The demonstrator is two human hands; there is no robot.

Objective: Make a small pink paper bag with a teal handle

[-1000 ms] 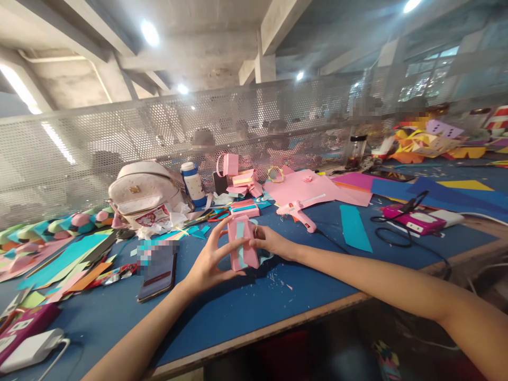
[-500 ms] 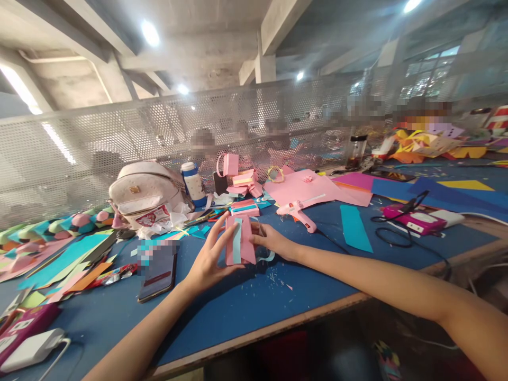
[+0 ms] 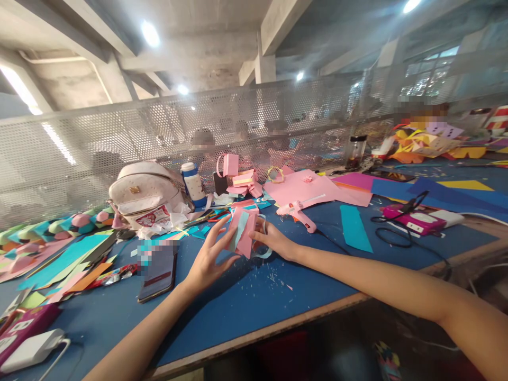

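Observation:
A small folded pink paper piece [image 3: 247, 235], box- or bag-like, is held tilted above the blue table. A pale blue paper strip [image 3: 241, 226] runs down its face. My left hand [image 3: 204, 262] grips its left side, thumb near the lower edge and fingers along the upper left. With bent fingers, my right hand [image 3: 275, 241] holds the right side. A curved pale blue strip [image 3: 265, 254] loops out below the right fingers; where it joins the paper is hidden. Just behind lies a pink and blue paper piece [image 3: 248, 206]. A pink glue gun [image 3: 299, 216] rests to the right.
The blue table [image 3: 246, 312] has paper scraps near its front edge. On the left are a phone [image 3: 159, 272], coloured sheets [image 3: 67, 259] and a pale backpack [image 3: 146, 190] beside a bottle [image 3: 193, 182]. Rightward lie a teal sheet [image 3: 355, 227] and a purple power strip [image 3: 415, 219] with a black cord.
The pink paper piece has tilted, its top leaning right, and is turned between my hands. The curved strip has shifted slightly left. Both arms stay nearly in place.

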